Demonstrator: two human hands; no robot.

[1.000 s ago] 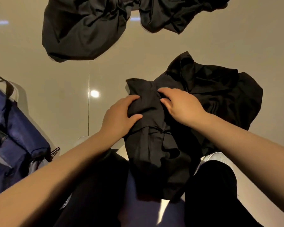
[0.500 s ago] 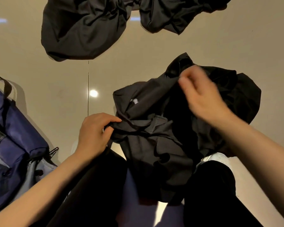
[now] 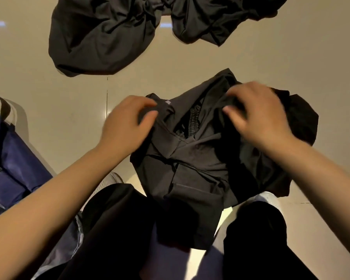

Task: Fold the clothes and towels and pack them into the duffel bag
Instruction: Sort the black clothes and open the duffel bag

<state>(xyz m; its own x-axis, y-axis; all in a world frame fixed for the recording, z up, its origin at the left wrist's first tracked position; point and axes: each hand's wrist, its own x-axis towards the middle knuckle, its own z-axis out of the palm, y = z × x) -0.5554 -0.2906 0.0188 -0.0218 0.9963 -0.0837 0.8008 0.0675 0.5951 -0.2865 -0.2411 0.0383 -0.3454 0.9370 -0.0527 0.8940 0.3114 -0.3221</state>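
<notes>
A dark grey garment (image 3: pixel 192 168) with an elastic waistband lies crumpled on the floor in front of my knees. My left hand (image 3: pixel 127 126) pinches its upper left edge between thumb and fingers. My right hand (image 3: pixel 257 118) grips the upper right edge of the same garment, slightly blurred. A darker black piece of cloth (image 3: pixel 299 122) lies partly under it on the right. The navy duffel bag (image 3: pixel 10 158) sits at the left edge, only partly in view.
Two more crumpled black garments lie farther away: a large one (image 3: pixel 101 37) at top left and another (image 3: pixel 220 19) at top right. The glossy beige tile floor (image 3: pixel 69 110) shows between them. My legs in black trousers (image 3: pixel 119 235) fill the bottom.
My left hand moved up and right along the garment's edge. My right hand came down and took hold of the upper right edge, spreading the waistband open between both hands.
</notes>
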